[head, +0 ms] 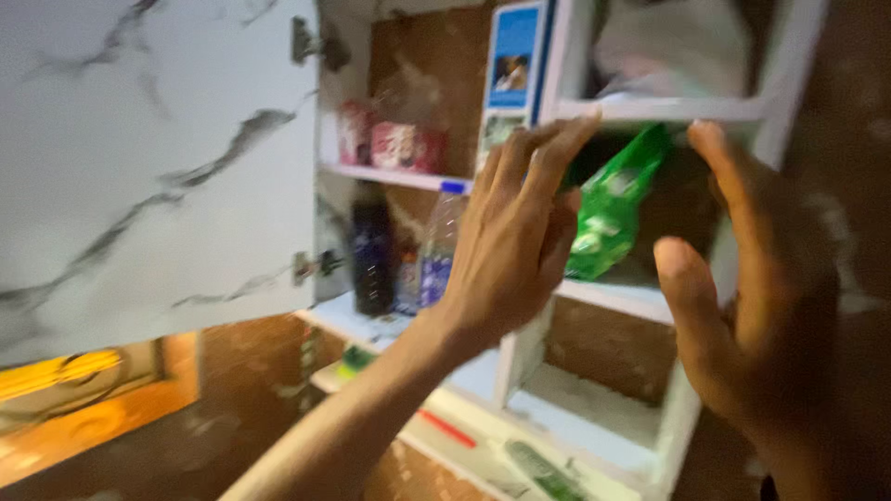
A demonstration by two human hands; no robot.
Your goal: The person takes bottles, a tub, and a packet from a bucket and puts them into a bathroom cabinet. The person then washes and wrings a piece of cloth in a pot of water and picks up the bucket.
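My left hand point(515, 237) reaches into an open white wall cabinet point(640, 299), fingers spread against a green plastic packet point(608, 209) that leans in the middle right compartment. My right hand point(756, 306) is raised beside the cabinet's right wall, fingers apart and thumb out, just to the right of the packet and holding nothing. The frame is blurred by motion, so I cannot tell whether the left fingers grip the packet or only touch it.
The marble-patterned cabinet door point(148, 158) stands open at left. Inside are a dark bottle point(373, 260), a clear bottle with a blue cap point(438, 246), red packets point(394, 144), a blue box point(513, 65) and a white bag point(668, 46) on top.
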